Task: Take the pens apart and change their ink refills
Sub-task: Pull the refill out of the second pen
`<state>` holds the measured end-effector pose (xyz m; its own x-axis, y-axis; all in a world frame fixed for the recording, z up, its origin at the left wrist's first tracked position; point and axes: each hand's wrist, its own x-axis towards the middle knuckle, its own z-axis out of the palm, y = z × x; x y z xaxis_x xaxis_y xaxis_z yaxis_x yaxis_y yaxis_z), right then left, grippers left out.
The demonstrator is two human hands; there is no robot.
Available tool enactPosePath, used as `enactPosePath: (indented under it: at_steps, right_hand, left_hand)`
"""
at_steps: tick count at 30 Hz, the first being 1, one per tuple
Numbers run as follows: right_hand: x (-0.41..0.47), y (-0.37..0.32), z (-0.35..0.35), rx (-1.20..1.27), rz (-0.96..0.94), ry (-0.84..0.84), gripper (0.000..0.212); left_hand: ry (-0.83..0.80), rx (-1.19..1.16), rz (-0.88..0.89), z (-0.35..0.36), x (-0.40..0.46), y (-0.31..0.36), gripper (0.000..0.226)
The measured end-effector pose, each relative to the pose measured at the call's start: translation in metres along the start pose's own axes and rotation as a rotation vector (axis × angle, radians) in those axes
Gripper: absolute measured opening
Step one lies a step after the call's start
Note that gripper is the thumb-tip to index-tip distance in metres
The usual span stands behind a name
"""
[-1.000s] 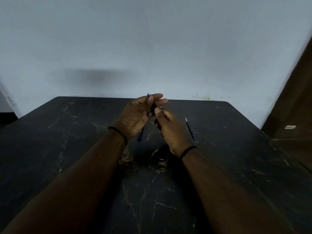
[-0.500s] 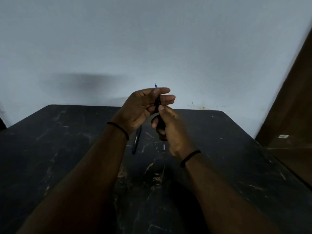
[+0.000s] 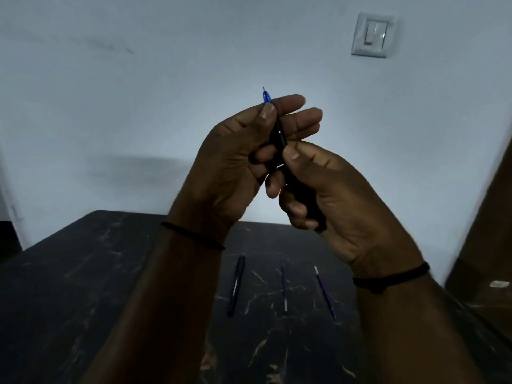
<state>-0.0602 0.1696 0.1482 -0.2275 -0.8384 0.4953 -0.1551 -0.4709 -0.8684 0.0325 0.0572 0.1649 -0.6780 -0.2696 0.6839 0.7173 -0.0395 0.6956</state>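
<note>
I hold a dark pen [image 3: 280, 134] upright in front of the wall, its blue tip pointing up. My left hand [image 3: 235, 162] pinches the tip end between thumb and fingers. My right hand [image 3: 332, 195] grips the lower barrel, thumb pressed on it just below the left hand. On the black table [image 3: 83, 273] below lie a second dark pen [image 3: 236, 286] and two thin blue ink refills [image 3: 284, 287] [image 3: 324, 292], side by side and apart.
A white light switch [image 3: 372, 34] sits high on the wall at the right. A brown wooden surface [image 3: 487, 217] stands along the right edge beside the table.
Both hands have risen well above the table with the pen, and the view has tilted up. The second pen and both refills now show below my wrists.
</note>
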Motion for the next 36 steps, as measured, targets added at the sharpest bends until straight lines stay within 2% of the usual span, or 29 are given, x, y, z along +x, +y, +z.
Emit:
enactPosePath:
  at_steps: [3, 5, 9, 11, 13, 15, 19, 23, 28, 30, 34, 36]
  right_hand:
    - [-0.009, -0.007, 0.003, -0.057, -0.03, 0.006, 0.025]
    - [-0.013, -0.008, 0.006, -0.116, -0.043, 0.067, 0.021]
    - [-0.018, -0.011, 0.014, -0.248, -0.063, 0.202, 0.015]
    - [-0.021, -0.014, 0.017, -0.306, -0.026, 0.214, 0.022]
    - [-0.023, -0.019, 0.017, -0.284, 0.015, 0.216, 0.031]
    - [-0.026, -0.026, 0.015, -0.247, 0.001, 0.219, 0.032]
    - [-0.034, -0.039, 0.011, -0.226, -0.02, 0.158, 0.013]
    - [-0.036, -0.045, 0.008, -0.262, -0.011, 0.198, 0.004]
    - [-0.038, -0.048, 0.007, -0.278, 0.034, 0.227, 0.035]
    - [-0.039, -0.049, 0.006, -0.271, 0.029, 0.244, 0.031]
    - [-0.04, -0.053, 0.009, -0.241, -0.005, 0.288, 0.005]
    - [-0.041, -0.056, 0.011, -0.228, -0.013, 0.304, 0.011]
  left_hand:
    - [-0.04, -0.031, 0.025, 0.004, -0.004, 0.007, 0.03]
    - [-0.037, -0.024, 0.041, 0.004, -0.007, 0.009, 0.028]
    - [0.063, -0.007, 0.018, 0.006, -0.012, 0.01, 0.03]
    - [0.104, 0.011, 0.016, 0.007, -0.014, 0.01, 0.03]
    - [0.102, 0.035, 0.02, 0.009, -0.015, 0.011, 0.029]
    - [0.058, 0.041, 0.031, 0.011, -0.015, 0.014, 0.03]
    - [-0.048, 0.036, 0.062, 0.013, -0.016, 0.021, 0.034]
    - [-0.001, 0.039, 0.083, 0.012, -0.015, 0.023, 0.03]
    - [0.061, 0.057, 0.1, 0.009, -0.015, 0.02, 0.025]
    - [0.07, 0.052, 0.094, 0.009, -0.015, 0.019, 0.023]
    - [0.084, 0.073, 0.096, 0.011, -0.015, 0.021, 0.019]
    - [0.079, 0.095, 0.109, 0.013, -0.016, 0.024, 0.019]
